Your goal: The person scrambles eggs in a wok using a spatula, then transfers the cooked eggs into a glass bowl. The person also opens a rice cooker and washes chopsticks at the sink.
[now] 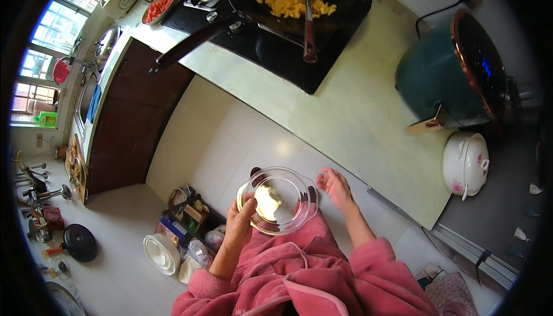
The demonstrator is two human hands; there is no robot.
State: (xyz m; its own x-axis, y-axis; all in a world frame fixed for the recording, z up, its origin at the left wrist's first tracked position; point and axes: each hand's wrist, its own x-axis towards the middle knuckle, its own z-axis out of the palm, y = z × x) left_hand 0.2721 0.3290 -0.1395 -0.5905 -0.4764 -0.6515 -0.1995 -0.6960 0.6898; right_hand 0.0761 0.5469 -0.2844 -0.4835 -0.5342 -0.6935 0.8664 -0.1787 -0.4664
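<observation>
My left hand (243, 220) grips the left rim of a clear glass bowl (312, 206), thumb over the edge, in front of my waist. A bright pale-yellow patch shows inside the bowl; whether it is glare or residue I cannot tell. To the right of the bowl, apart from it, my right hand (336, 188) is raised with nothing in it and its fingers loosely bent. Ahead on the hob, a black wok (246, 0) holds scrambled egg (281, 4). A metal spatula (309, 35) with a reddish-brown handle rests in the wok.
The wok's long handle (190, 46) juts past the counter edge (276, 91). A plate of chopped red pieces (158, 10) stands left of the hob (276, 56). Rightward are a green air fryer (432, 74) and a lidded white pot (464, 164). Boxes and bags (194, 229) sit on the floor.
</observation>
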